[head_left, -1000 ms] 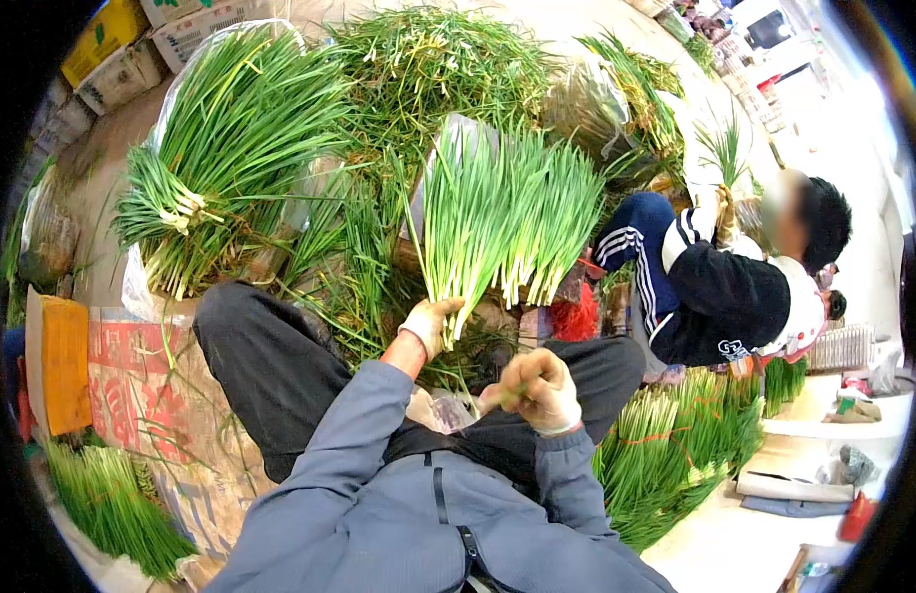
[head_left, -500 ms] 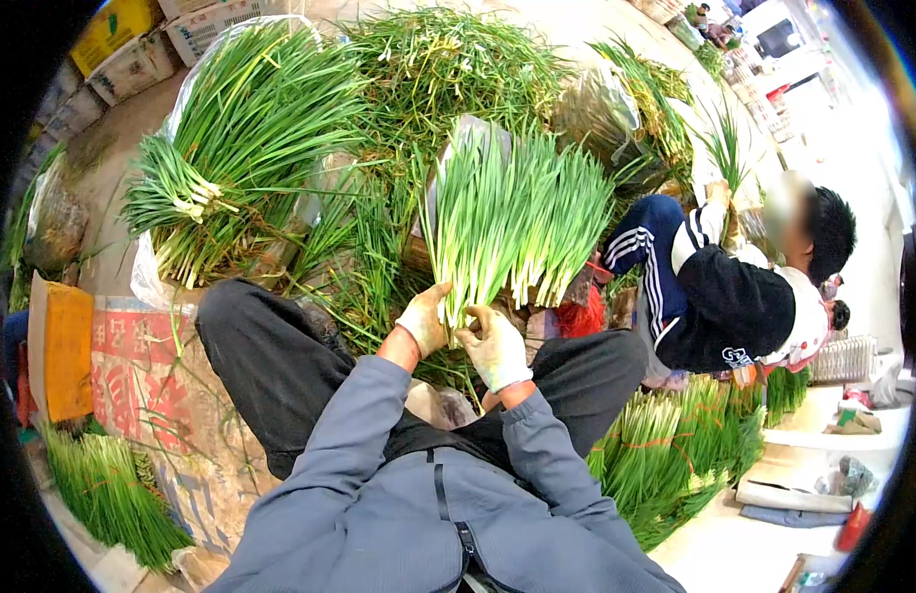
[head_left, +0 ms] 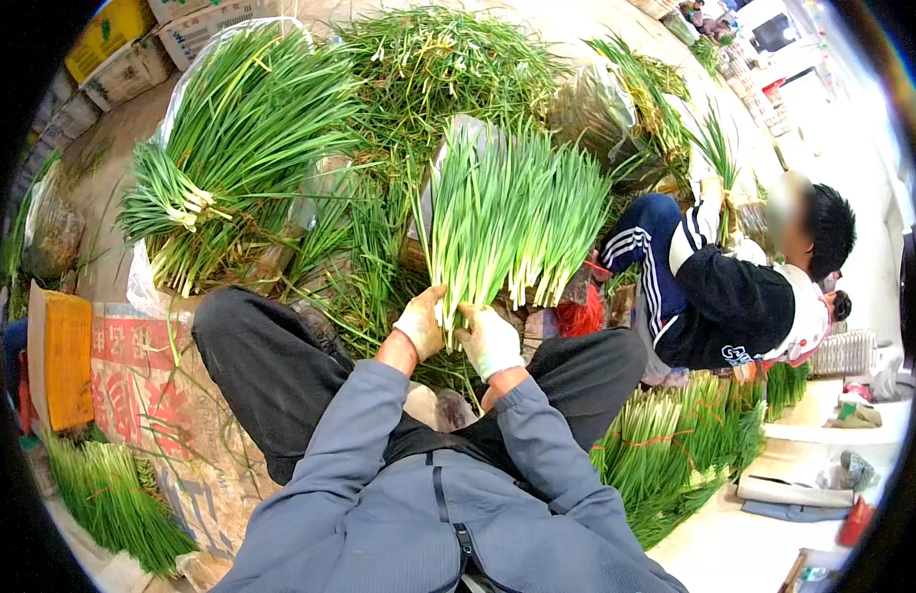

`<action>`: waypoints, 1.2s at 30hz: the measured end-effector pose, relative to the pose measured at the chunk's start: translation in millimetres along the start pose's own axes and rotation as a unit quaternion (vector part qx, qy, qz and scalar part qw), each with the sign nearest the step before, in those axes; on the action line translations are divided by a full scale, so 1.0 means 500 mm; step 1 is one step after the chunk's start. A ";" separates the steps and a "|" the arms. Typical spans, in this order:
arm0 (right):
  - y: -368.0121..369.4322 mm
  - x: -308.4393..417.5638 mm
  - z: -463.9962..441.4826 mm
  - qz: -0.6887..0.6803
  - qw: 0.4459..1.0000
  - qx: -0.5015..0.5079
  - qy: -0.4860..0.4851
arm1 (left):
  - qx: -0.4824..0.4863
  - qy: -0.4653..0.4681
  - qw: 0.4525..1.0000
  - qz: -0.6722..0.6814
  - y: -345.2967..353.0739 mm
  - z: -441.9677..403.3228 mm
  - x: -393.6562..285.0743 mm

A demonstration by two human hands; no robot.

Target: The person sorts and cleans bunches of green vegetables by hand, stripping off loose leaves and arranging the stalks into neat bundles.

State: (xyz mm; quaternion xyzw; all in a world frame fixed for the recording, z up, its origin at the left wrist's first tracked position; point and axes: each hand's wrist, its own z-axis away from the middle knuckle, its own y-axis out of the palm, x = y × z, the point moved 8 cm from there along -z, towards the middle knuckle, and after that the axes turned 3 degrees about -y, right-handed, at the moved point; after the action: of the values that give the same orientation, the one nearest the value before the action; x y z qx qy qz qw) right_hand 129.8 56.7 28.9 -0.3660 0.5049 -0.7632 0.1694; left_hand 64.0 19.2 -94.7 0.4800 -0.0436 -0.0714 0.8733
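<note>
Long green leafy stalks (head_left: 468, 227) with pale lower ends lie fanned over a low block in front of my knees. My left hand (head_left: 421, 321), in a pale glove, is closed round the pale ends at the left side of the fan. Beside it, my gloved right hand (head_left: 490, 340) pinches the same ends from the right. Another row of stalks (head_left: 557, 222) lies directly to the right, its ends apart from my fingers.
A large heap of stalks (head_left: 250, 128) sits at the left, with loose greens (head_left: 448, 69) behind. A co-worker (head_left: 740, 296) sits at the right. Tied bundles (head_left: 666, 435) lie at the lower right, near an orange box (head_left: 66, 358) at far left.
My right hand has come from above my right knee to the stalk ends beside my left hand, and its fingers have closed on them. My left hand has stayed near the same ends.
</note>
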 end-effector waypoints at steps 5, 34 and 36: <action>0.016 -0.006 -0.005 0.062 0.995 0.018 -0.072 | 0.018 0.002 1.000 -0.008 0.020 0.013 0.004; 0.049 0.002 0.071 -0.299 0.941 0.112 0.116 | -0.010 -0.005 0.999 -0.047 -0.002 -0.010 0.009; 0.019 0.053 0.109 -0.388 0.897 0.205 0.058 | 0.035 -0.080 0.995 0.040 0.023 -0.001 0.031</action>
State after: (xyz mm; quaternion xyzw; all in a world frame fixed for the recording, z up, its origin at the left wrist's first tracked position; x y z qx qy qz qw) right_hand 150.9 0.9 42.9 -0.4447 0.1648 -0.8749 -0.0985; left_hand 80.3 23.2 -85.2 0.5005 -0.1352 -0.0733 0.8520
